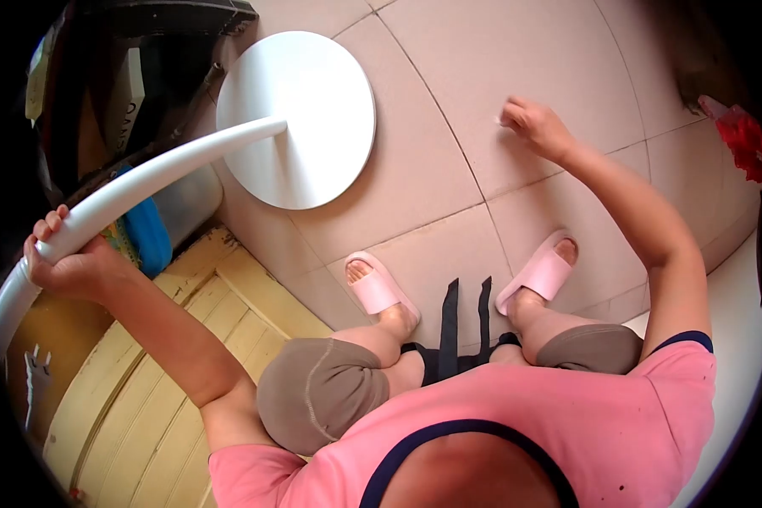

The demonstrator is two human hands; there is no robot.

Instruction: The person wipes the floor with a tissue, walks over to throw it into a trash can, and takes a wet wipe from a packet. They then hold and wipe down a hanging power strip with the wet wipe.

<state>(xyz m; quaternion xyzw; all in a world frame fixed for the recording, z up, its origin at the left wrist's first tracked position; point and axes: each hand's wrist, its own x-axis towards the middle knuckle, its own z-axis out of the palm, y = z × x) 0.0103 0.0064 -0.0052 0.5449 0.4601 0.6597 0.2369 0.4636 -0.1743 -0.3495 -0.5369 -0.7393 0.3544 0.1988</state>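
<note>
My left hand (72,258) is wrapped round a white pole (157,179), near its upper end at the left of the view. The pole, which looks curved through the lens, runs down to a round white base (330,110) on the floor. What tops the pole lies outside the view. Over the tiles at the right, my right hand (535,127) is held out with its fingers curled together. A small pale bit shows at its fingertips, too small to name. That hand is well apart from the pole and base.
A yellow slatted wooden panel (169,381) lies at the lower left. Behind the pole are a blue object (148,237) and a dark shelf (169,21) with boxes. A red plastic bag (741,144) is at the right. My feet in pink slippers (381,288) stand on tiles (432,245).
</note>
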